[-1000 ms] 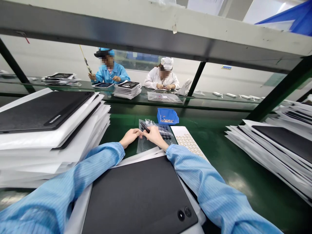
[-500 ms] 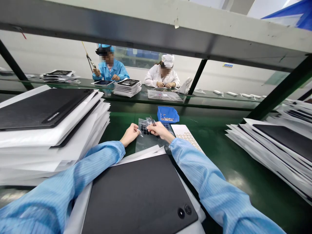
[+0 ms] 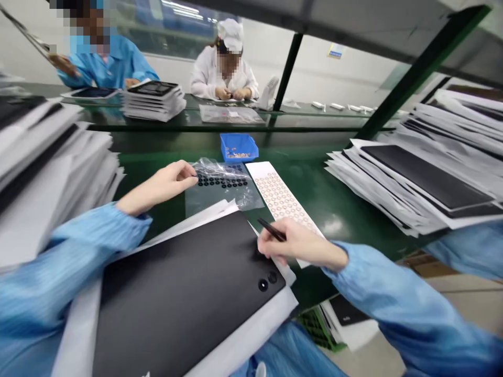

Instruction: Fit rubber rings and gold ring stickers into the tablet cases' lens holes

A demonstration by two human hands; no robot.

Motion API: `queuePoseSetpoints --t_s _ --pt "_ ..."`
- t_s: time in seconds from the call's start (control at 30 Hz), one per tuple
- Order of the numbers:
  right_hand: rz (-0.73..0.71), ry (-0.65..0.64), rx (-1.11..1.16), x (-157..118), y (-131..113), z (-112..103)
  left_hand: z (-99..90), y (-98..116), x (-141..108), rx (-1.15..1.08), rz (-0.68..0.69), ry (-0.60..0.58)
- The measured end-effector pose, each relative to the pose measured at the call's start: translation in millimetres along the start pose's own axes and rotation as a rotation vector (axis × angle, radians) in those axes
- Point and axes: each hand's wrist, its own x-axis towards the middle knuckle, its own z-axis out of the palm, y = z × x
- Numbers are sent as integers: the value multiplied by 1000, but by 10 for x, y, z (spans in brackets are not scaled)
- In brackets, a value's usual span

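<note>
In my right hand (image 3: 293,243) is a slim black tool, seemingly tweezers (image 3: 272,229), held like a pen over the right edge of a black tablet (image 3: 184,293). The tablet lies back up on white sheets, with two round camera lenses (image 3: 263,285) near its right corner. My left hand (image 3: 168,180) has thumb and fingers pinched at the left edge of a clear plastic film (image 3: 223,196). Rows of small black rings (image 3: 226,183) lie on that film. Beside it is a white sheet (image 3: 257,167) bearing many small round stickers. The tool's tip is hidden by my hand.
A blue bin (image 3: 239,146) with small parts stands behind the film. Piles of tablets in white sleeves rise at left (image 3: 58,173) and right (image 3: 393,193). Two co-workers sit across the bench, behind a green post (image 3: 288,73). Another blue sleeve (image 3: 467,248) shows at right.
My right hand has moved from the film toward me, to the tablet's right edge, with the tool. My left hand stays at the film's edge. The view has tilted down and right.
</note>
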Motion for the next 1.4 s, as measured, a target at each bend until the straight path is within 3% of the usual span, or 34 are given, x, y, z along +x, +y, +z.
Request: queuePoseSetpoints --t_s 0.03,0.1,0.17,0.27,0.37,0.53,0.9,1.17,1.33,1.4 --pt "19 27 14 -139 97 44 4 103 -145 24 70 -71" --pt "46 93 61 -341 250 138 102 265 -505 91 450 -267" --pt "59 145 135 -446 339 219 287 347 -887 104 702 -380" --pt "78 186 237 -484 385 294 564 346 -1301 239 911 -392" --pt "95 205 283 -473 390 327 688 303 -1439 357 1018 -334" --pt "118 232 277 -463 379 351 721 264 -1439 466 1097 -297" --pt "202 267 197 -449 330 381 809 198 -1515 466 1097 -269" --pt "167 208 29 -425 307 361 802 240 -1504 522 1134 -223" --pt "146 132 118 -418 349 302 859 184 -1519 522 1112 -191" --pt "62 197 163 -427 359 244 893 152 -1520 495 1088 -188"
